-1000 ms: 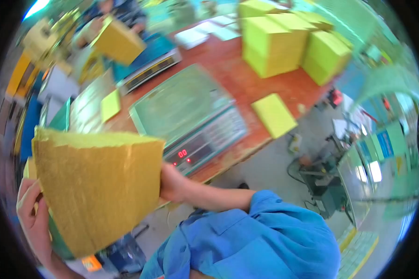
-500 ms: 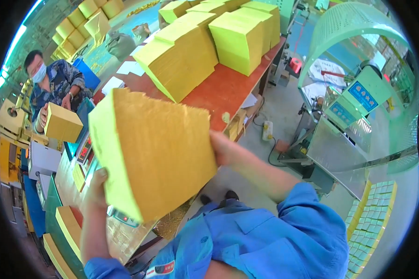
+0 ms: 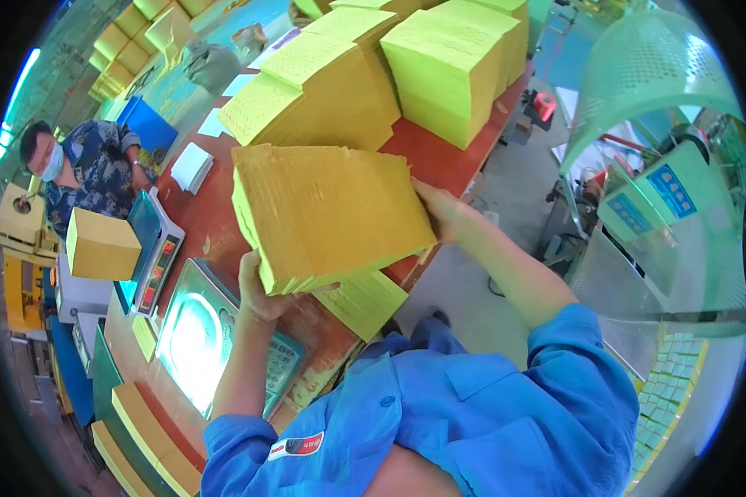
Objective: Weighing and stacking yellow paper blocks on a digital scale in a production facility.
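A thick stack of yellow paper (image 3: 331, 219) is held between my two hands above the red table. Its rough-edged brown-yellow side faces up. My left hand (image 3: 265, 286) grips the near left corner, thumb on the side and fingers underneath. Against the right end presses my right hand (image 3: 441, 211), its fingers partly hidden behind the stack. Beneath, yellow paper (image 3: 363, 305) lies at the table's edge. Left of it sits a scale with a shiny metal plate (image 3: 195, 335), nearest my left forearm.
Tall yellow paper stacks (image 3: 439, 70) crowd the table's (image 3: 203, 228) far side. A masked co-worker (image 3: 99, 170) stands at far left, behind another scale (image 3: 159, 257) with red digits and a paper block (image 3: 104, 244). A green machine with a perforated guard (image 3: 663, 58) is at right.
My hands have carried the stack to the right and tipped it flatter, uncovering the metal-plated scale. The co-worker's hand has left the paper block beside the other scale.
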`<state>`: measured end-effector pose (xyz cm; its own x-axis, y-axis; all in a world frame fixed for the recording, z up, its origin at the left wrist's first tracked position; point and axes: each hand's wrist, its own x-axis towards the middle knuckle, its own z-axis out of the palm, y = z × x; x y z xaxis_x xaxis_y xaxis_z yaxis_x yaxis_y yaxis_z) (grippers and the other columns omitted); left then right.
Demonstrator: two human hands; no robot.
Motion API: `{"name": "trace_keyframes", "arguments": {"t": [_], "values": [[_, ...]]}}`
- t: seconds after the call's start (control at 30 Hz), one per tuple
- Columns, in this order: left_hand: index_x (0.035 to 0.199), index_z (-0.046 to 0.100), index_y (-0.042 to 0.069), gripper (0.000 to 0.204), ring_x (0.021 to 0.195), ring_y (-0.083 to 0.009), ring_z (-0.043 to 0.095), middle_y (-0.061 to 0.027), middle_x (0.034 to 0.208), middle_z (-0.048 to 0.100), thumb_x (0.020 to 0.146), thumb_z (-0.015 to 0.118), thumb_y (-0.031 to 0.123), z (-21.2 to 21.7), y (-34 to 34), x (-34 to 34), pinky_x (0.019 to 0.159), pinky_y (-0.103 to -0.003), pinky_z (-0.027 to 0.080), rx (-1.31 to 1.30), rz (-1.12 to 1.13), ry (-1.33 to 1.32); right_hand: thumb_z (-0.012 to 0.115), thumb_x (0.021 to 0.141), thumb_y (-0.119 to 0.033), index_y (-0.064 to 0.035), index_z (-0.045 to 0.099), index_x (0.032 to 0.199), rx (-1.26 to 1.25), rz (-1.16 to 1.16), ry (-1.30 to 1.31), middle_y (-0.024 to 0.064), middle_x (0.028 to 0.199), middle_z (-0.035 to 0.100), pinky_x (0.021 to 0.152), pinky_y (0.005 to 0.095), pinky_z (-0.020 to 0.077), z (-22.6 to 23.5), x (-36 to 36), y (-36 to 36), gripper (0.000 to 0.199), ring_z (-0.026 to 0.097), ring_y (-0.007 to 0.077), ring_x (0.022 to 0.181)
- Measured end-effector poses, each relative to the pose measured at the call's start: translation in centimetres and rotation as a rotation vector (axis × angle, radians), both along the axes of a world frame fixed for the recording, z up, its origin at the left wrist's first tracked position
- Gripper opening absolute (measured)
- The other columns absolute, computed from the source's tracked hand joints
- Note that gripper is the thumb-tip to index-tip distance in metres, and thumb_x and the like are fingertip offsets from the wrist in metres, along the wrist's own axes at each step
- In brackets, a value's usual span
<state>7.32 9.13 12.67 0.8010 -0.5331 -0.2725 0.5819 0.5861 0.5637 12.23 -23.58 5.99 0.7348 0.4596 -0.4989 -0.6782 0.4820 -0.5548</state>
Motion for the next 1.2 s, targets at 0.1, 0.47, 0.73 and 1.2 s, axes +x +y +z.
{"name": "trace_keyframes", "arguments": {"t": [0.1, 0.47, 0.73, 1.2], "values": [[0.136, 0.045, 0.004, 0.063, 0.117, -0.0477, 0.052, -0.0207, 0.135, 0.050, 0.088, 0.043, 0.046, -0.1, -2.1, 1.5, 0.090, -0.076, 0.037, 0.003, 0.040, 0.048, 0.044, 0.100, -0.043, -0.0070, 0.053, 0.128, 0.127, 0.005, 0.040, 0.0086, 0.121, 0.062, 0.090, 0.0410, 0.0519, -1.0, 2.4, -1.4, 0.046, 0.062, 0.0216, 0.107], [0.140, 0.039, 0.007, 0.060, 0.120, -0.0349, 0.053, -0.0141, 0.135, 0.052, 0.092, 0.049, 0.041, 4.3, -17.9, 2.0, 0.091, -0.062, 0.047, 0.389, 0.347, 0.061, 0.047, 0.099, -0.029, 0.0000, 0.049, 0.133, -0.734, -0.146, -0.514, 0.0129, 0.125, 0.059, 0.099, 0.0339, 0.0427, -0.9, 3.3, -9.0, 0.044, 0.057, 0.0233, 0.114], [0.139, 0.039, 0.009, 0.063, 0.124, -0.0324, 0.049, -0.0113, 0.134, 0.051, 0.089, 0.058, 0.042, 6.4, -23.4, 7.6, 0.091, -0.062, 0.046, 0.488, 0.310, 0.089, 0.051, 0.097, -0.020, 0.0021, 0.048, 0.134, -0.417, -0.501, -0.468, 0.0143, 0.133, 0.053, 0.103, 0.0328, 0.0374, -2.6, 1.6, -11.5, 0.043, 0.049, 0.0205, 0.122], [0.145, 0.037, 0.009, 0.080, 0.140, -0.0456, 0.024, -0.0241, 0.150, 0.028, 0.077, 0.071, 0.031, -5.0, -15.7, -12.8, 0.114, -0.054, 0.021, 2.190, 0.187, -0.670, 0.046, 0.100, -0.018, 0.0025, 0.057, 0.113, -0.237, 0.500, -0.164, 0.0140, 0.101, 0.066, 0.076, 0.0334, 0.0525, -6.6, -8.5, -5.7, 0.027, 0.065, 0.0223, 0.090]]}}
